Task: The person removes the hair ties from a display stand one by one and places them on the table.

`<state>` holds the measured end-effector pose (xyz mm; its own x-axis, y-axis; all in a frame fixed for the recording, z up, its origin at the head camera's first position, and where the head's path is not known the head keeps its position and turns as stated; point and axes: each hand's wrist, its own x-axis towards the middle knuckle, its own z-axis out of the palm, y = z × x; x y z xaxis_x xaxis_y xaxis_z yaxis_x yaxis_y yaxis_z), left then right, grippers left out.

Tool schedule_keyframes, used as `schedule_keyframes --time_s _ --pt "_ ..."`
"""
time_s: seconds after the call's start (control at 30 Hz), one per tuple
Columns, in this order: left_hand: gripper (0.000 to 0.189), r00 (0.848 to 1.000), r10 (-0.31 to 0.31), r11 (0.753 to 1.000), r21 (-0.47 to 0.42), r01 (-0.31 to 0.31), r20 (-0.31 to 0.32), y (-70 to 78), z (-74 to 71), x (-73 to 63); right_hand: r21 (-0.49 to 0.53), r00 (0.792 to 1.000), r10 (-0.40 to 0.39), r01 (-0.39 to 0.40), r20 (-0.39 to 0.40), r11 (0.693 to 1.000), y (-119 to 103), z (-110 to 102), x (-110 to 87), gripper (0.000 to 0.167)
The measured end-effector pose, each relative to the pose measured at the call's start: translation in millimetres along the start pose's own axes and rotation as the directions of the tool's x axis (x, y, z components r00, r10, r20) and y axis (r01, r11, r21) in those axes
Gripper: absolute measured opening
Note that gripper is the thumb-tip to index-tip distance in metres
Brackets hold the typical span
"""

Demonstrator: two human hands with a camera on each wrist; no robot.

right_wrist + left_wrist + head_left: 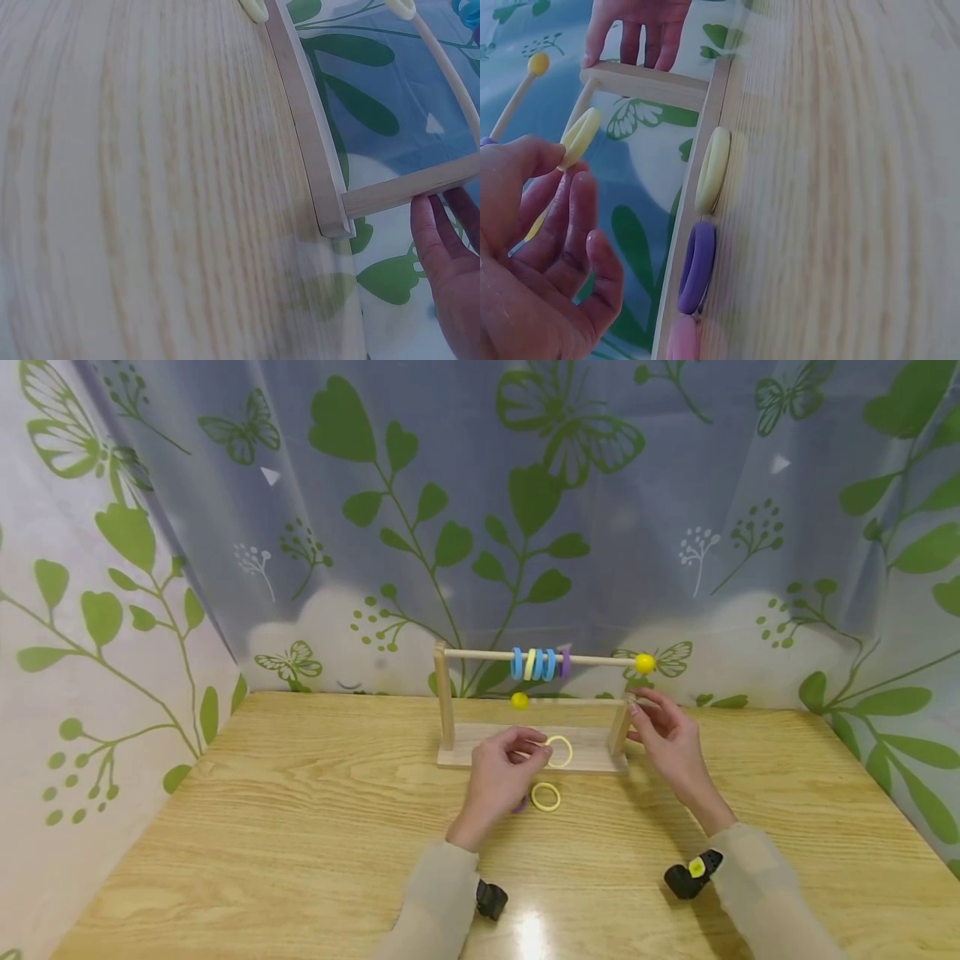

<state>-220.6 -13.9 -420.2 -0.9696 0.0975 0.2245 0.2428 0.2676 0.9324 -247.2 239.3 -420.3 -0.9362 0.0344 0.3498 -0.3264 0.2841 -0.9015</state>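
At the wooden stand (461,756), the left hand (504,768) is pinching a pale yellow ring (571,752) between finger and thumb, near the lower rod (573,701). The right hand (667,739) is resting loosely extended fingers against the right post (619,728). A second yellow ring (546,810) and a purple ring (703,270) are lying on the table (300,810) before the stand; five rings (538,665) are hanging on the upper rod (480,654).

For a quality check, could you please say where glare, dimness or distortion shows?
Head: white glare on the light brown wood-grain table, bottom centre; left wrist: dim, muted colours; right wrist: also dim, and the pale wooden rod looks bowed.
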Motion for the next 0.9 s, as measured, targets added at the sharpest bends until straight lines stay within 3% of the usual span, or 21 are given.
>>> schedule_keyframes --time_s 0.5,0.9 --pt "0.013 0.989 -0.013 0.998 0.064 0.003 0.145 0.6 8.2 0.4 -0.006 1.000 0.003 -0.003 0.002 1.000 -1 1 0.0 0.044" --pt "0.013 0.969 -0.037 0.991 0.132 0.004 0.246 0.4 11.2 5.5 -0.002 1.000 -0.003 0.003 -0.003 1.000 0 0 0.1 0.043"
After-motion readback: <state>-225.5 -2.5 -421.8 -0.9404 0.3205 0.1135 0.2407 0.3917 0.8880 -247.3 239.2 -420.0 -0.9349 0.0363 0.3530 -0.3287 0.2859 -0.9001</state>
